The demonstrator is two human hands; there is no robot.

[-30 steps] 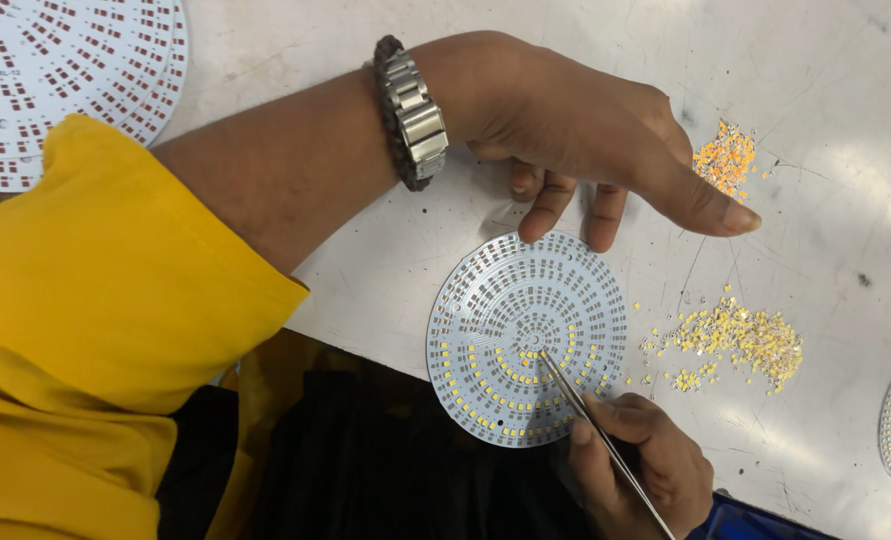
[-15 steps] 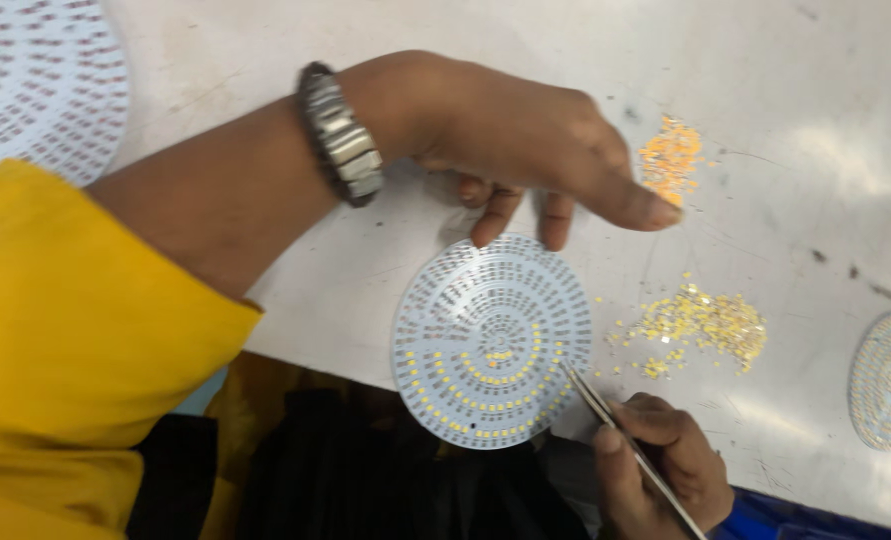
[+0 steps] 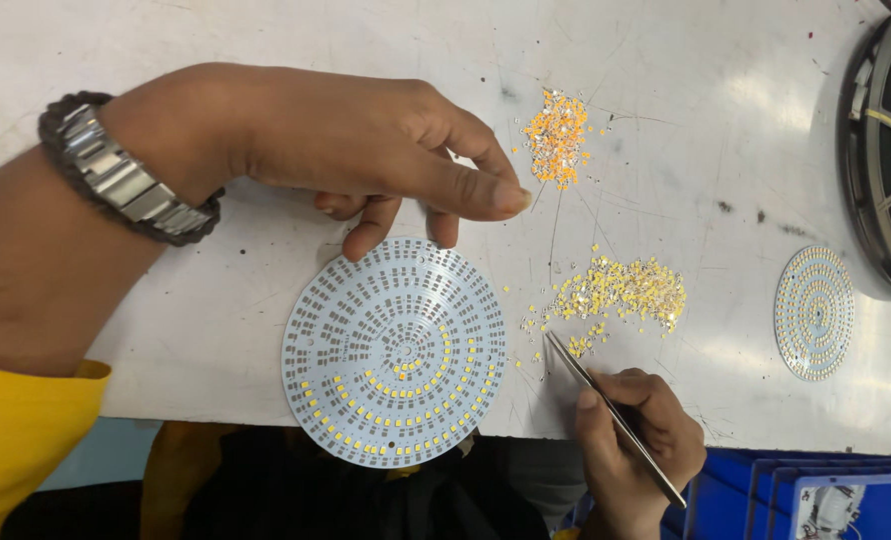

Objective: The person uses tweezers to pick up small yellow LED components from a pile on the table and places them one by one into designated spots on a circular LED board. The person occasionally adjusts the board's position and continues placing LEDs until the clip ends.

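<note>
A scuffed white table (image 3: 216, 40) is seen from above, matt and scratched. Against its near edge a round, flat board (image 3: 394, 352) is laid, pale grey, with rings of small pads; the inner and near rings are filled with tiny yellow chips. A second, smaller round board (image 3: 814, 312) is set well apart at the right, near a dark round grille (image 3: 890, 150).

The left hand (image 3: 356, 140) is stretched across the table from the left, palm down, a metal watch (image 3: 116, 172) on the wrist; nothing is gripped, the index finger is extended toward an orange heap (image 3: 558, 135) of chips, and the other fingertips are rested just beyond the board's far rim.

The right hand (image 3: 634, 440) is closed on thin steel tweezers (image 3: 606, 410), whose long axis is slanted up-left, the tip being set at the edge of a yellow heap (image 3: 621, 290).
</note>
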